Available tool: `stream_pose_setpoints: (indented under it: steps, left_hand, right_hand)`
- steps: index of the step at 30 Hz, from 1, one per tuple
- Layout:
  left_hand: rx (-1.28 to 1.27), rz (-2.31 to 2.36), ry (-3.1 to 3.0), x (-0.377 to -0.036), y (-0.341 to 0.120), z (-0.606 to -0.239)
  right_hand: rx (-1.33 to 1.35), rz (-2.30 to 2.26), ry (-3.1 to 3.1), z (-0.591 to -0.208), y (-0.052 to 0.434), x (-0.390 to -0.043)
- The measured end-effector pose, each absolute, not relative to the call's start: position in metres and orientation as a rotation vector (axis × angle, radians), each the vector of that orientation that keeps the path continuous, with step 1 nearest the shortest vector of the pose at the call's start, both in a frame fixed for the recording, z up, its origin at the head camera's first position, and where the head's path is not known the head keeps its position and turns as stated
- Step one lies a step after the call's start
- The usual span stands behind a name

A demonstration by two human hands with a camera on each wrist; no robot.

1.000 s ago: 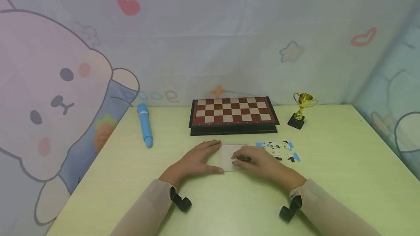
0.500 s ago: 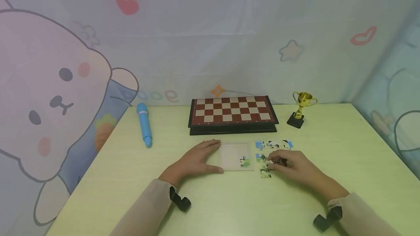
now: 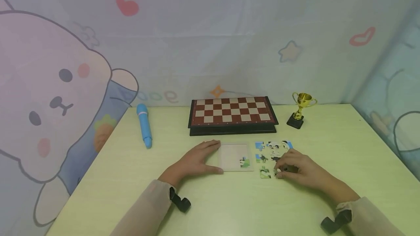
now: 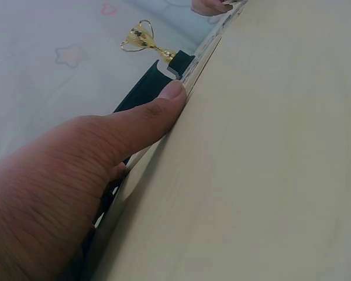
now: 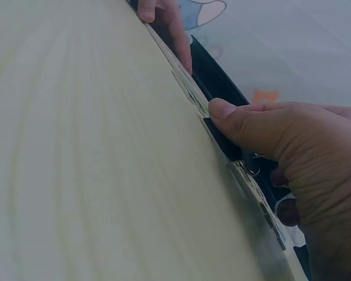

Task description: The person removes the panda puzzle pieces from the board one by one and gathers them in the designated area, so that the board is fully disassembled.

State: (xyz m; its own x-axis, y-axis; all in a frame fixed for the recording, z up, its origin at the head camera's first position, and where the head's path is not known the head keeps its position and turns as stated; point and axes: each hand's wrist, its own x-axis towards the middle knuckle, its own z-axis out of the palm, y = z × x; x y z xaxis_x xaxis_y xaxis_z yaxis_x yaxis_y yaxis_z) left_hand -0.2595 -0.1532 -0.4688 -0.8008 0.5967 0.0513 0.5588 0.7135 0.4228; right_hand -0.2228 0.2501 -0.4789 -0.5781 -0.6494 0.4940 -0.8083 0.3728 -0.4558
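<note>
In the head view my left hand (image 3: 198,158) spreads thumb and fingers along the left side of a shallow white puzzle tray (image 3: 229,169). One green-and-white puzzle piece (image 3: 244,162) lies in the tray's lower right corner. My right hand (image 3: 303,167) is low over the table right of the tray, its thumb and index finger pinching a small jigsaw piece (image 3: 278,172), partly hidden by the fingertips. Beside it lies another loose piece (image 3: 265,172), with several more panda-picture pieces (image 3: 273,145) in rows behind. The left wrist view shows my left thumb (image 4: 158,108) at the tray edge.
A folded chessboard box (image 3: 233,115) stands behind the tray. To its right is a gold trophy cup (image 3: 298,108) on a black base, and at the left lies a blue pen-shaped object (image 3: 144,125). A printed cloth (image 3: 203,39) hangs behind the table (image 3: 223,207).
My right hand has moved right, from over the tray to the loose pieces, uncovering the piece in the tray's corner. The left hand has stayed at the tray's side.
</note>
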Motion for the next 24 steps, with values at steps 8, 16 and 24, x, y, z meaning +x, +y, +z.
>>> stream_pose_setpoints:
  steps: [8, 16, 24]
  left_hand:
    - [0.952, 0.653, 2.828, -0.2604, -0.1529, -0.4706]
    - [0.945, 0.653, 2.827, -0.2609, -0.1523, -0.4702]
    - [0.936, 0.648, 2.832, -0.2598, -0.1528, -0.4704]
  right_hand:
    - [1.319, 0.878, -2.411, -0.4766, 0.2514, -0.2237]
    - [1.321, 0.867, -2.423, -0.4784, 0.2524, -0.2248]
    - [1.317, 0.858, -2.425, -0.4804, 0.2524, -0.2259]
